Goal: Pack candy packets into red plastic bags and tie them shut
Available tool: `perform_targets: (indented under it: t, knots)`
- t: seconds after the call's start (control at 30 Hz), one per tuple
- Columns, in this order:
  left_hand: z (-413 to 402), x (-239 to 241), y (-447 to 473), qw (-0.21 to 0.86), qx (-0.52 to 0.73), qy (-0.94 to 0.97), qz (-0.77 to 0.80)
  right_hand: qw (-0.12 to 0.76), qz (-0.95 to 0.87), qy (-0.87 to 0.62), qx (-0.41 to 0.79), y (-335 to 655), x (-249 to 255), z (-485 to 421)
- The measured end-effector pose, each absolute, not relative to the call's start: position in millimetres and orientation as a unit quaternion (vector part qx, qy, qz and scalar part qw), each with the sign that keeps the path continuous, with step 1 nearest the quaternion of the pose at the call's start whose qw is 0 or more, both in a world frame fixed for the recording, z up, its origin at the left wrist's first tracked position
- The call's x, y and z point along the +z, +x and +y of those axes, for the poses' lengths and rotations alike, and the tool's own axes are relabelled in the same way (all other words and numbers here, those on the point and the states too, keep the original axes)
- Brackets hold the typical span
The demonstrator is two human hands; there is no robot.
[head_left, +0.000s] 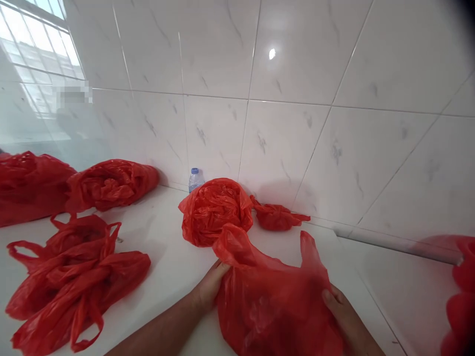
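A red plastic carrier bag (274, 306) is spread between my two hands, its two handle loops pointing up and away. My left hand (214, 284) grips its left side just below one loop, thumb in front and fingers partly hidden behind the film. On the other side, my right hand (337, 302) pinches the edge under the right loop, with the thumb on the film. Something bunched shows faintly through the bag, but I cannot make out what. Right behind it lies a rolled bundle of red bags (217, 212), close to the left loop.
Tied red bags (77, 282) lie on the white table (163, 232) at left. Behind them sit another red bundle (113, 184) and a larger red bag (31, 188). A plastic bottle (195, 180) and small knotted bag (278, 217) stand by the tiled wall (215, 128). Red objects (462, 301) edge the right.
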State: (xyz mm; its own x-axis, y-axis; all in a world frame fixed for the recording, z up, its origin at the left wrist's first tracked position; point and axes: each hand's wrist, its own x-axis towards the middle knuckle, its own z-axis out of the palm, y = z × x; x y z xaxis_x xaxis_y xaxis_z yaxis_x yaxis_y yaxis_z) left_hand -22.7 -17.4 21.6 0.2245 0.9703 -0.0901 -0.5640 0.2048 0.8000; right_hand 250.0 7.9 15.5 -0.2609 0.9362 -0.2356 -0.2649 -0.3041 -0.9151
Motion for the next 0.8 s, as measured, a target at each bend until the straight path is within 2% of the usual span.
perform_targets:
  t: [0.23,0.43,0.8]
  knots:
    - [-15.7,17.8,-23.2,0.692,0.561,0.311,0.332,0.397,-0.415,-0.449,0.684,248.1,18.7,7.7]
    - [-15.3,12.5,-22.9,0.678,0.576,0.310,0.336,0.431,-0.380,-0.475,0.666,242.0,19.2,5.1]
    - [-16.1,4.2,-20.8,0.660,0.584,0.386,0.272,0.431,-0.361,-0.453,0.692,249.0,16.8,8.1]
